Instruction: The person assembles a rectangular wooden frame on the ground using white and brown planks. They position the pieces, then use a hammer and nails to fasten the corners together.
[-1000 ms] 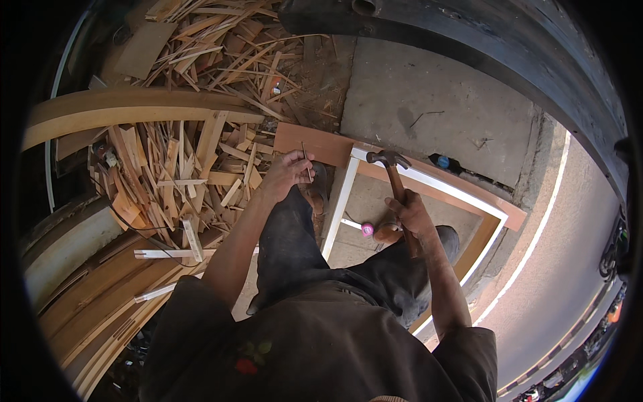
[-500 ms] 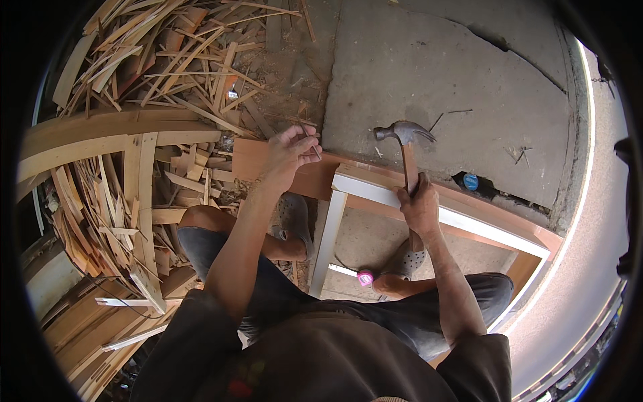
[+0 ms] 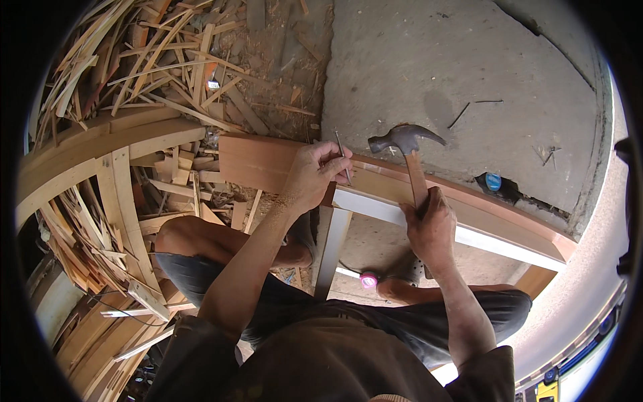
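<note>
Between the thumb and fingers of my left hand [image 3: 315, 175] a thin metal nail [image 3: 340, 144] is pinched, nearly upright. Its lower end comes down at the corner of a wooden frame [image 3: 382, 210] with white-faced edges. My right hand [image 3: 432, 224] grips a claw hammer [image 3: 405, 139] by its wooden handle. The hammer head is raised to the right of the nail, apart from it, claw pointing right. A reddish-brown board [image 3: 258, 163] lies along the frame's far side and sticks out to the left.
Loose nails [image 3: 467, 111] lie on the concrete slab [image 3: 402, 74] ahead. A blue round object [image 3: 492, 181] sits in a broken gap at the slab edge. A pink tape measure [image 3: 368, 280] lies inside the frame. Wood offcuts [image 3: 161, 60] and curved timbers [image 3: 100, 151] fill the left.
My left hand has come right and down, bringing the nail to the frame corner and turning it more upright. The hammer has stayed raised in my right hand, shifting slightly.
</note>
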`<control>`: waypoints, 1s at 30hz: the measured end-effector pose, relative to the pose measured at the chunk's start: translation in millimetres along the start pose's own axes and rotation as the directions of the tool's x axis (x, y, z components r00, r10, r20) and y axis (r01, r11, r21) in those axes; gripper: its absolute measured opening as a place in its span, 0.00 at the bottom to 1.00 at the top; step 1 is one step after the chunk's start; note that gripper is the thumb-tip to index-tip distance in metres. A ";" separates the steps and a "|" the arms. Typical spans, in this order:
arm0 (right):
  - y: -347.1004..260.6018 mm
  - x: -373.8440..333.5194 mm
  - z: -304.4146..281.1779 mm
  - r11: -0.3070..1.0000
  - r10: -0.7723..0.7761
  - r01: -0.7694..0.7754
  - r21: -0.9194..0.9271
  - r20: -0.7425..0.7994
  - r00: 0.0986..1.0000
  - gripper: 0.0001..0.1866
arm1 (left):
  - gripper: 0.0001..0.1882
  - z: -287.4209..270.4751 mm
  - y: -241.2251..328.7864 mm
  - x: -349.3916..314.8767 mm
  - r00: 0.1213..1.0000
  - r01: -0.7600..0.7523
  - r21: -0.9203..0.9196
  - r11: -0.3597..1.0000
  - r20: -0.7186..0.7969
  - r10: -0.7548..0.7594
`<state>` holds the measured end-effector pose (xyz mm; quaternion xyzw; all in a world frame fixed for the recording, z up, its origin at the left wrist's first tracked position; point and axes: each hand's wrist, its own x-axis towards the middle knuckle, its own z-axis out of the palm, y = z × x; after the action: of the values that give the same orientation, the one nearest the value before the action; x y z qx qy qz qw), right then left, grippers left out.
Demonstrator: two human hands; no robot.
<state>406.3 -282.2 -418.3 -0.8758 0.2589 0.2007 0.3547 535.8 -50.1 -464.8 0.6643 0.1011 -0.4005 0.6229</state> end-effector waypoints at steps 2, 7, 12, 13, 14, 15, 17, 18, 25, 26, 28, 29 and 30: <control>-1.0 0.7 -0.2 1.000 -0.004 0.004 0.006 -0.006 1.000 0.17 | 0.06 6.5 -4.8 2.6 1.000 -0.018 0.099 0.995 0.002 0.018; 1.4 0.0 -0.5 1.000 0.006 -0.006 -0.008 0.000 1.000 0.19 | 0.06 9.7 -1.7 3.9 0.997 -0.076 0.313 0.947 0.014 0.075; 4.1 -1.0 -0.2 0.999 -0.032 0.032 -0.003 -0.020 0.999 0.19 | 0.07 7.4 1.8 3.6 0.996 -0.084 0.343 0.935 0.050 0.072; 4.8 -1.0 0.1 0.999 -0.037 0.036 -0.016 -0.017 0.999 0.19 | 0.07 7.5 1.5 3.4 0.995 -0.093 0.351 0.932 0.063 0.076; 5.9 -1.1 0.9 0.999 -0.047 0.047 -0.012 -0.034 0.998 0.19 | 0.07 8.0 0.9 3.3 0.994 -0.103 0.357 0.929 0.060 0.087; 6.9 -1.0 1.9 0.998 -0.055 0.055 -0.017 -0.042 0.998 0.19 | 0.07 8.4 0.3 3.0 0.993 -0.115 0.345 0.932 0.072 0.095; 8.9 -1.2 4.5 0.998 -0.068 0.067 -0.021 -0.058 0.996 0.19 | 0.08 10.6 -0.9 1.9 0.994 -0.103 0.324 0.940 0.066 0.086; 9.7 -1.5 5.8 0.997 -0.075 0.074 -0.022 -0.067 0.995 0.19 | 0.08 11.3 -1.0 1.1 0.990 -0.141 0.335 0.932 0.066 0.126; -3.8 3.8 -18.0 0.998 -0.049 0.048 -0.040 -0.002 0.999 0.20 | 0.11 11.3 -2.8 -2.8 0.984 -0.176 0.468 0.866 0.086 0.154; -10.3 10.5 -27.6 0.993 -0.104 0.104 -0.060 0.009 0.995 0.19 | 0.12 10.4 -3.8 -2.2 0.983 -0.182 0.475 0.861 0.074 0.167; -24.5 23.7 -56.3 0.987 -0.107 0.115 -0.115 0.071 0.992 0.16 | 0.13 8.8 -6.1 -0.4 0.980 -0.200 0.447 0.872 0.089 0.179; -33.4 33.7 -68.6 0.972 -0.141 0.152 -0.180 0.075 0.987 0.15 | 0.13 8.1 -7.5 0.7 0.978 -0.209 0.432 0.877 0.099 0.184; -42.1 43.7 -76.0 0.960 -0.148 0.159 -0.230 0.064 0.987 0.15 | 0.14 7.5 -8.9 1.2 0.981 -0.194 0.437 0.879 0.090 0.172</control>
<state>478.5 -325.0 -369.1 -0.9240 0.1563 0.2220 0.2692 528.0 -55.5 -471.5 0.7853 -0.0709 -0.3684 0.4925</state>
